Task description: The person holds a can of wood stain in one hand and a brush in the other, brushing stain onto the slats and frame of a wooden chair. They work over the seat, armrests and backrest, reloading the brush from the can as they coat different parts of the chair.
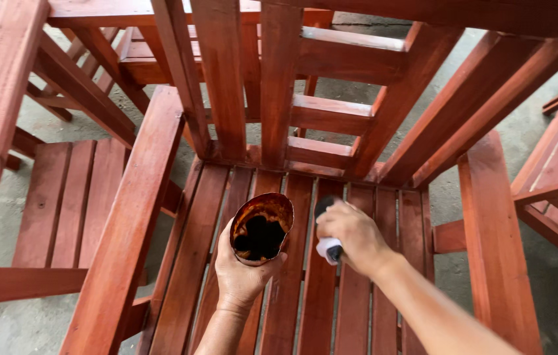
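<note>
I look down on a red-stained wooden chair [331, 131], its seat slats [292, 289] running away from me between two armrests, with more chairs close on both sides and grey floor [23, 322] showing in the narrow gaps. My left hand [239, 273] is wrapped around a stained can [260, 229], its open mouth tilted toward me over the seat. My right hand [352, 238] is closed round a brush [327, 230], handle toward me, dark tip on the slats.
</note>
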Motion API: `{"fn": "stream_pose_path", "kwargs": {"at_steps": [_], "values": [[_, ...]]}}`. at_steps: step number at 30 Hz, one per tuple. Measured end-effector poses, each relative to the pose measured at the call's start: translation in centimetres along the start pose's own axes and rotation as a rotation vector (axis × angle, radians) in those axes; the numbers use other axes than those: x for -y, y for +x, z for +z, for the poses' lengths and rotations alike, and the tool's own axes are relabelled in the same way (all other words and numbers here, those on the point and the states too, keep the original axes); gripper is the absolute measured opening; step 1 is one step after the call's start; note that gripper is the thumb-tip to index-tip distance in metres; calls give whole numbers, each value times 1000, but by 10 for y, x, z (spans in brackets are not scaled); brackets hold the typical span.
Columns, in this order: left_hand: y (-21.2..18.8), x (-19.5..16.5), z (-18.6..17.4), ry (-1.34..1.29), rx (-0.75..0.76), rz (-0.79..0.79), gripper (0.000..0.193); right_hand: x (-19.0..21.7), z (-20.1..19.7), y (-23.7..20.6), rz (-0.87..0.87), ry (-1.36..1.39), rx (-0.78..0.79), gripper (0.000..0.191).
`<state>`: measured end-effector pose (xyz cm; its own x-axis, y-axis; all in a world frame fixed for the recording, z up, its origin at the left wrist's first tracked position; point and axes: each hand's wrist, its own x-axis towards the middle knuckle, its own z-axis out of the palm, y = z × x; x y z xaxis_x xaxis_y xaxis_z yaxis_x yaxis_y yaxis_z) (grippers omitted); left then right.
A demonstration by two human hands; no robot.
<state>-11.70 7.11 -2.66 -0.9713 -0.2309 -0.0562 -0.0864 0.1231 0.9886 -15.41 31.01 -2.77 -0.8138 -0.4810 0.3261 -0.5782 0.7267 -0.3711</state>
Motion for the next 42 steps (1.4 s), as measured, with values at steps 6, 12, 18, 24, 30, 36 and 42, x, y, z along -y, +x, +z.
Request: {"fn": "stream_pose_path", "kwargs": {"at_steps": [6, 12, 18, 24, 30, 36, 42], "values": [[-2, 15, -19, 61, -37, 18, 97, -40, 28, 57, 63, 8, 231, 11], [-10, 23, -28, 6, -66, 93, 97, -38, 29, 81, 29, -109, 503, 17], [-19, 16, -36, -44, -46, 127, 98, -7, 27, 44, 15, -74, 513, 18], [-41, 7, -42, -69, -20, 53, 96, 53, 31, -13, 61, 15, 531, 21], [-74, -4, -54, -17, 0, 103, 95, 117, 30, -70, 13, 101, 464, 14], [-112, -13, -72, 15, 20, 119, 95, 176, 27, -113, -57, 171, 417, 12], [-139, -23, -89, -63, 56, 97, 92, 229, 30, -159, -109, 178, 427, 9]]}}
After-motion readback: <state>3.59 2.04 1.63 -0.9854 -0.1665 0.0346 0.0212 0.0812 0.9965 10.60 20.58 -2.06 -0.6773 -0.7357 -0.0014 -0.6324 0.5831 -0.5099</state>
